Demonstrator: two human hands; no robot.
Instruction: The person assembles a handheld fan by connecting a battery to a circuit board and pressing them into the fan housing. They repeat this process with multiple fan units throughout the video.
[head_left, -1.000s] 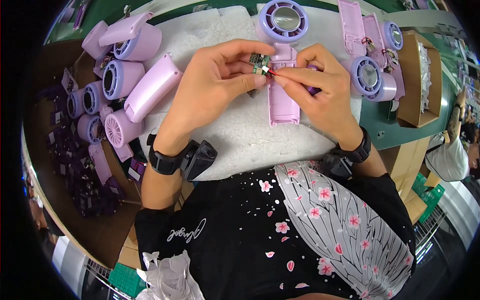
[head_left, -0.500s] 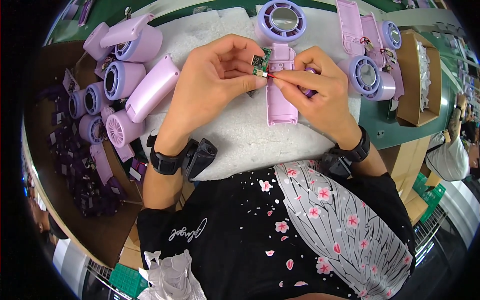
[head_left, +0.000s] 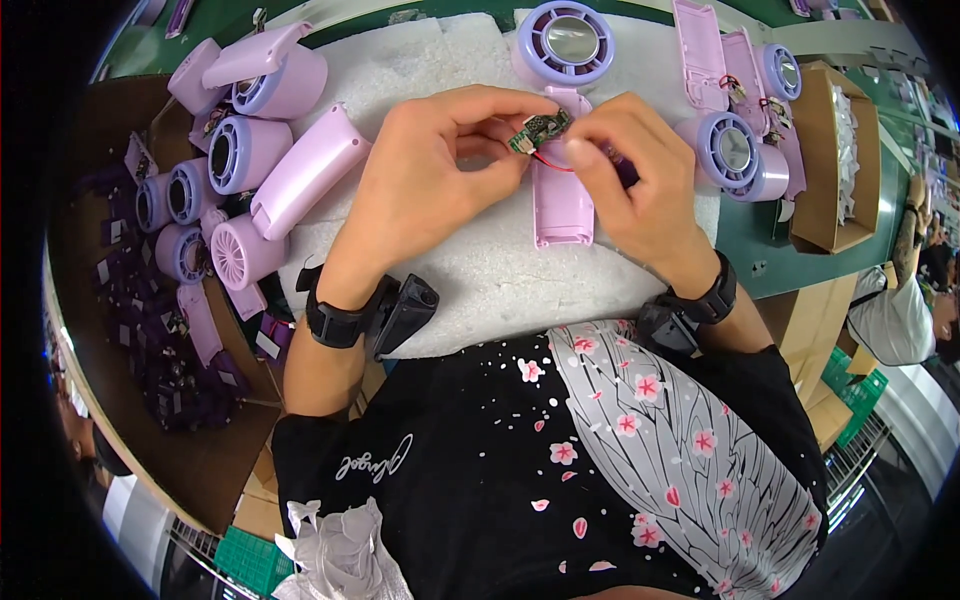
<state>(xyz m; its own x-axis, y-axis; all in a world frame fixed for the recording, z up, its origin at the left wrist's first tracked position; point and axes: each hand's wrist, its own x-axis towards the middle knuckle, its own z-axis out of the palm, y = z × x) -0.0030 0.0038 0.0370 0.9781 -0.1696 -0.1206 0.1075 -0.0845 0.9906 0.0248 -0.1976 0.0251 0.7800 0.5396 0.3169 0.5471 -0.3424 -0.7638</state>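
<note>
Over a pink handle shell (head_left: 563, 212) on white foam (head_left: 480, 290), the left hand (head_left: 430, 170) pinches a green circuit board (head_left: 538, 131) between thumb and fingers, a red wire (head_left: 552, 165) curving from it. The right hand (head_left: 645, 175) curls its fingers just beside the board; whether they grip anything, I cannot tell.

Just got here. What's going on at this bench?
A person is working bare-handed on a small fan. The left hand holds a green circuit board with a red wire running toward the right hand, whose fingers are close to the board; their exact grip is unclear. Below the hands, an open pink housing lies on white foam. More fan parts sit at both sides.
</note>
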